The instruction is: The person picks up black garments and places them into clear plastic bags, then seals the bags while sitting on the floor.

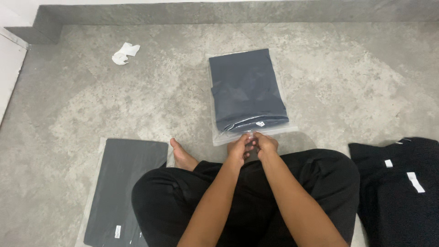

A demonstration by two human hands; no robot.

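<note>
A clear plastic bag point(215, 77) with a folded dark blue garment point(247, 89) inside lies on the concrete floor in front of me. My left hand point(238, 148) and my right hand point(265, 142) meet at the bag's near open edge, both pinching the plastic flap between fingers and thumbs. I sit cross-legged in black trousers, with a bare foot point(183, 155) showing to the left of my hands.
A stack of packed dark garments in plastic point(121, 183) lies at my left. A pile of loose black garments with white labels point(398, 183) lies at my right. A crumpled white scrap point(124, 52) sits at the far left. A low step runs along the back.
</note>
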